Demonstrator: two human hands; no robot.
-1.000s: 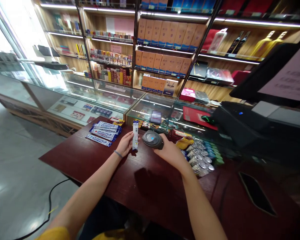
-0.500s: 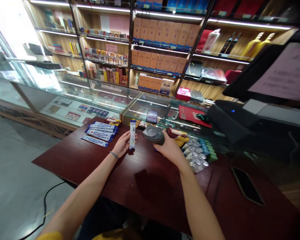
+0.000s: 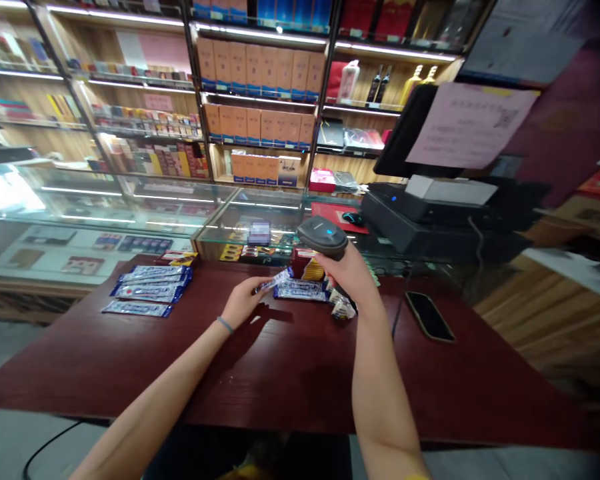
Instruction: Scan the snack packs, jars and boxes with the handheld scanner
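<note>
My left hand (image 3: pixel 245 300) is closed on a blue-and-white wrapped snack bar (image 3: pixel 274 283), tilted above the dark red table (image 3: pixel 260 373). Just beyond its far end lie similar wrapped bars (image 3: pixel 301 289), partly hidden. My right hand (image 3: pixel 350 270) grips a dark barcode scanner (image 3: pixel 323 235) by its handle, raised over the goods. On the left side of the table, several matching bars (image 3: pixel 147 291) lie in an overlapping pile. Beneath the scanner, a brown-and-yellow box (image 3: pixel 307 265) is partly covered, with small packets (image 3: pixel 341 303) beside it.
A phone (image 3: pixel 430 316) lies on the table at right. Behind the table runs a glass display counter (image 3: pixel 220 213). A monitor with a pink paper sheet (image 3: pixel 470 127) and a black printer-like machine (image 3: pixel 420 213) stand back right. Stocked shelves (image 3: pixel 263 100) line the wall.
My head view has turned right. My left hand has tipped its bar from upright to slanting, near the other bars on the right. The scanner has risen and shifted over the box.
</note>
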